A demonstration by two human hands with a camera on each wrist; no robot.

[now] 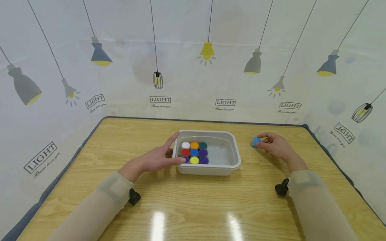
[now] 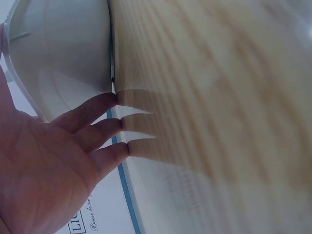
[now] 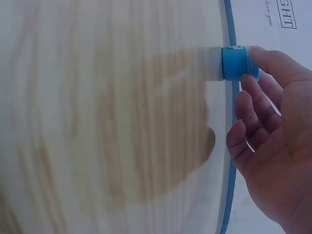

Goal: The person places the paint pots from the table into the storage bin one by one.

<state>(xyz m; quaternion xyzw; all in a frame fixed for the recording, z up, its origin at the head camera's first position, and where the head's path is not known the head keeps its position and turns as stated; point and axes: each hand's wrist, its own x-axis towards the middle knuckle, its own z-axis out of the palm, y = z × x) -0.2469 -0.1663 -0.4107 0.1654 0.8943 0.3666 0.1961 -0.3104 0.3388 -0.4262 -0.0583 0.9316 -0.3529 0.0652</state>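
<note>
A light grey plastic bin sits on the table with several small round paint pots in its left half. Their lids are white, orange, dark green, red, blue, purple and yellow. My left hand rests at the bin's left end, index finger at the far corner, thumb over the near rim by a purple lid. Its other fingers extend down to the tabletop in the left wrist view. To the bin's right, my right hand pinches a small blue paint pot by its lid, close over the table.
The wooden table has a dark blue edge. Behind it and at both sides hangs a pale backdrop printed with lamps. The bin's right half shows its bare floor. A small black device sits on each wrist.
</note>
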